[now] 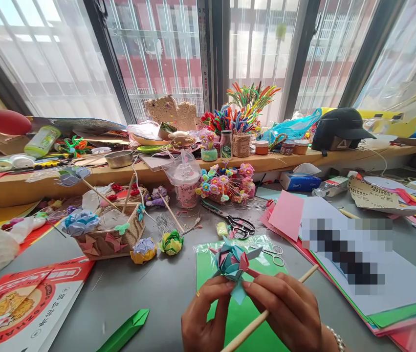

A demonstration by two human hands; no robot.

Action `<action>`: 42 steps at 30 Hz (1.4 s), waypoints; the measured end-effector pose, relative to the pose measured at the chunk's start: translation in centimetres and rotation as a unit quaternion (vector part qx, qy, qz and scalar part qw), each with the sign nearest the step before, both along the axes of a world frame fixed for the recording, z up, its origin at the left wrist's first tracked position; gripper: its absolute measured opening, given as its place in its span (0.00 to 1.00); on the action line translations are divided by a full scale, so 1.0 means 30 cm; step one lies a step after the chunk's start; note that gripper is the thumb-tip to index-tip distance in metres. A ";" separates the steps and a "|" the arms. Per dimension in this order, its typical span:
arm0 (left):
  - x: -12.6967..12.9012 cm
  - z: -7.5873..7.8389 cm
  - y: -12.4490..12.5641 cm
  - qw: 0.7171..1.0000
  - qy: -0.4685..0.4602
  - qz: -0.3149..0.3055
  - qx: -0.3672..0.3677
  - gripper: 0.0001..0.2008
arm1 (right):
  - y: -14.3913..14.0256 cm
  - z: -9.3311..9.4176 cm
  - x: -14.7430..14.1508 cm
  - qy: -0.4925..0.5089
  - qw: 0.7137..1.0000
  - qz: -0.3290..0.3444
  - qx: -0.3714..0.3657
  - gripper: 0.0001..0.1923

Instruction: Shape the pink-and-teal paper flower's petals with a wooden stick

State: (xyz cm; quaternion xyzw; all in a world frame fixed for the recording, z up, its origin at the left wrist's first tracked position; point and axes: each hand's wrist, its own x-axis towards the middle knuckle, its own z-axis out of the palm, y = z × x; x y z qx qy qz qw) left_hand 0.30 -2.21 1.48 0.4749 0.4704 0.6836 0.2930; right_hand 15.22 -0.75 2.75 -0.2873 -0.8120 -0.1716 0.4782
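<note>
paper flower (230, 260), pinched by left fingers (211, 290) and by right fingers (271, 289), which also hold a stick (245, 331).

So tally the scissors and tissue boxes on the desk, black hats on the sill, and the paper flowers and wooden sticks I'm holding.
Black-handled scissors and small scissors: 2
Tissue box: 1
Black hat: 1
Paper flower: 1
Wooden stick: 1
Total: 6

The left hand (208, 305) and right hand (290, 305) pinch a blue-and-pink paper flower (230, 260); a wooden stick (247, 331) runs through the right hand's grip. Black-handled scissors (233, 221) lie beyond both hands.
</note>
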 end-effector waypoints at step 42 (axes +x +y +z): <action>0.000 -0.016 -0.003 0.989 0.111 0.079 0.061 0.05 | 0.007 0.020 -0.040 0.085 0.995 -0.045 -0.028 0.06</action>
